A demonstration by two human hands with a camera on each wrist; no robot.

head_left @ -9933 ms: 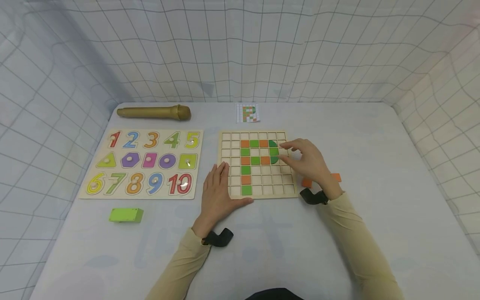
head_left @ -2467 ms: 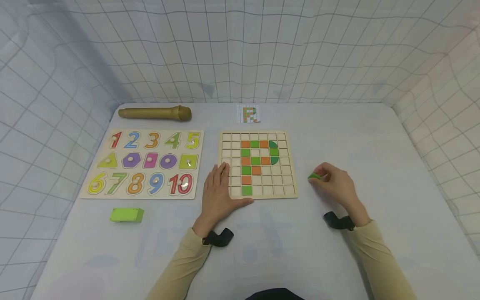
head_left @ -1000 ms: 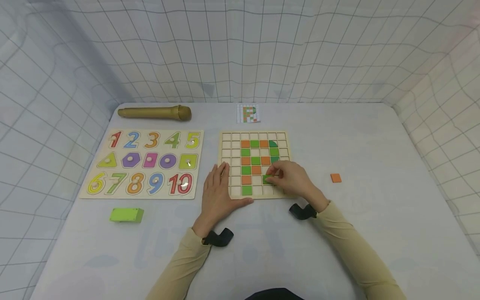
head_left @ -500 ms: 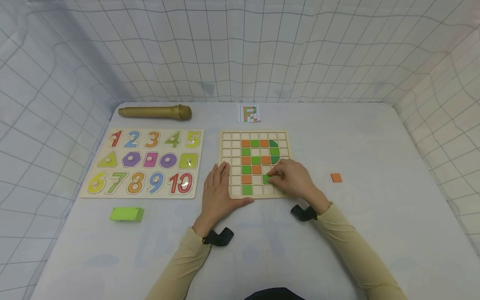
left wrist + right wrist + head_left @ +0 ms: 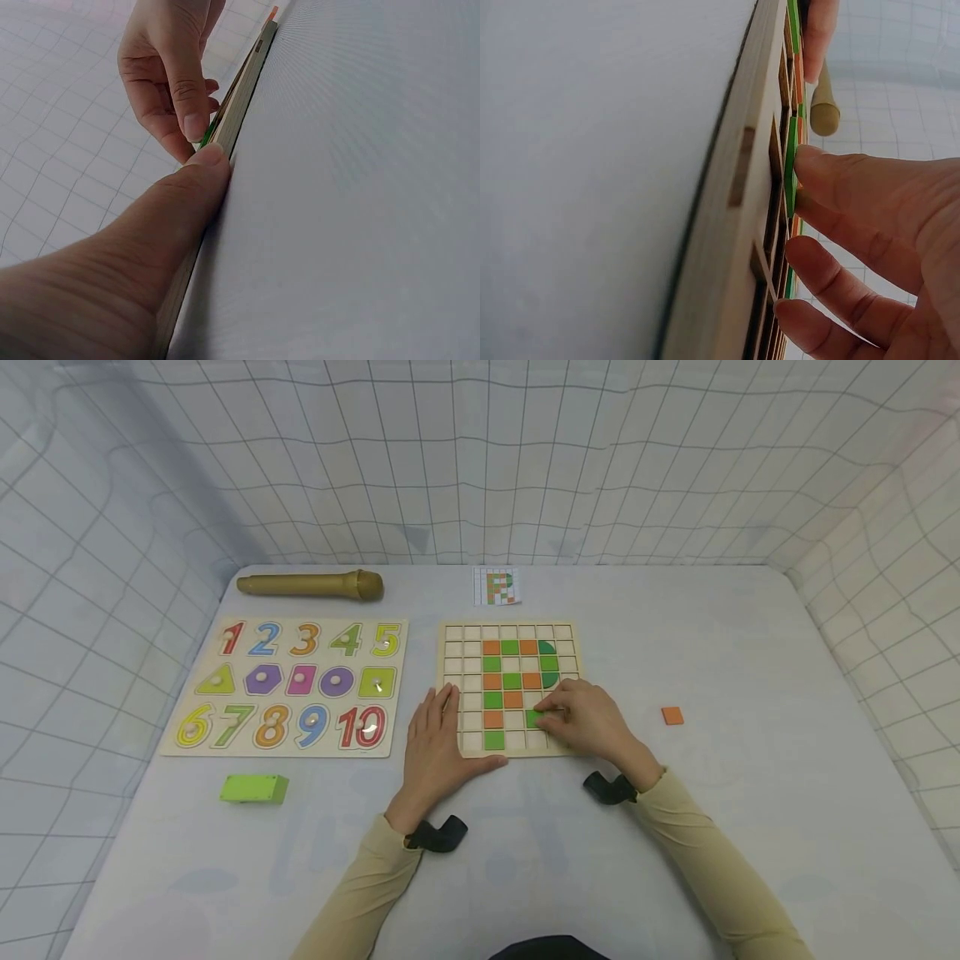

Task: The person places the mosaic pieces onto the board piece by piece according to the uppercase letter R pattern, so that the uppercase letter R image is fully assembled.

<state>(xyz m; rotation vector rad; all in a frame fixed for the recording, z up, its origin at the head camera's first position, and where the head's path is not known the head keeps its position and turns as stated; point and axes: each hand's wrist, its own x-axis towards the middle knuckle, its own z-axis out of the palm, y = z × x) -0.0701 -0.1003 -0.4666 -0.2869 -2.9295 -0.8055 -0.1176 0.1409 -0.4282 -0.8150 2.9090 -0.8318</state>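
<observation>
My left hand (image 5: 437,752) rests with extended fingers on the left edge of the wooden grid board (image 5: 465,650), its thumb along the front edge. Several orange and green tiles fill cells of the board, with two dark green rounded tiles at the right of the pattern. My right hand (image 5: 592,722) pinches a green square tile (image 5: 532,718) at a cell in the lower right part of the board. In the right wrist view, thumb and finger touch that green tile (image 5: 791,165). One loose orange square tile (image 5: 672,716) lies on the table right of the hand.
Behind the board lies a small pattern card (image 5: 497,587). A number and shape puzzle (image 5: 281,687) stands to the left, with a gold toy microphone (image 5: 309,585) behind it and a light green block (image 5: 253,789) in front. Gridded cloth walls enclose the table.
An orange tile has been added to the board since the oldest frame. My right hand has carried the green tile from the right onto the board; over the last second it barely moves. My left hand stays.
</observation>
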